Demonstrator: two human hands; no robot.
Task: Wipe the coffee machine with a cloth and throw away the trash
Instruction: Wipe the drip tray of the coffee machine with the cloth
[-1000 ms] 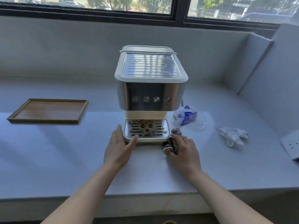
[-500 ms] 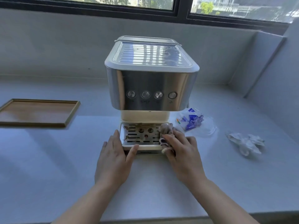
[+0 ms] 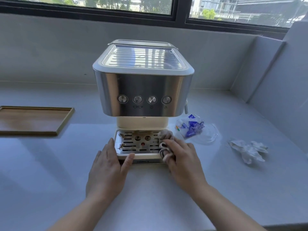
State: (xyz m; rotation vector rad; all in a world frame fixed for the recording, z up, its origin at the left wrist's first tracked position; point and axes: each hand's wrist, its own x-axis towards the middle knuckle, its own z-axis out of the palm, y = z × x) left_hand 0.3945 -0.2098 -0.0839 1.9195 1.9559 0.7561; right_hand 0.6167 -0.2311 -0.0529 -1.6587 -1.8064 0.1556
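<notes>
Cloth has come up off the surface onto the right edge of the drip tray since a second ago. It now sits bunched, lower centre of frame. Right hand has its grip clenched round the cloth, fingers curled over the wad and pressing it on the slotted grate. Cloth looks soft and limp, so keep it balled under the fingertips or it drags loose.

Left hand lies flat with its grip released: fingers straight along the tray's left side, thumb on the front lip, bracing. The tray likely slides out, so bracing makes sense. Brown stains show on the grate.

Coffee machine at frame centre looks heavy and rigid; its polished steel front is probably slippery and smear-prone, better steadied at the base.

Clear wrapper with blue print, right of the machine, and crumpled tissue, further right, are both untouched. They're light, crinkly trash, easy to pinch. Wooden tray at left edge.
</notes>
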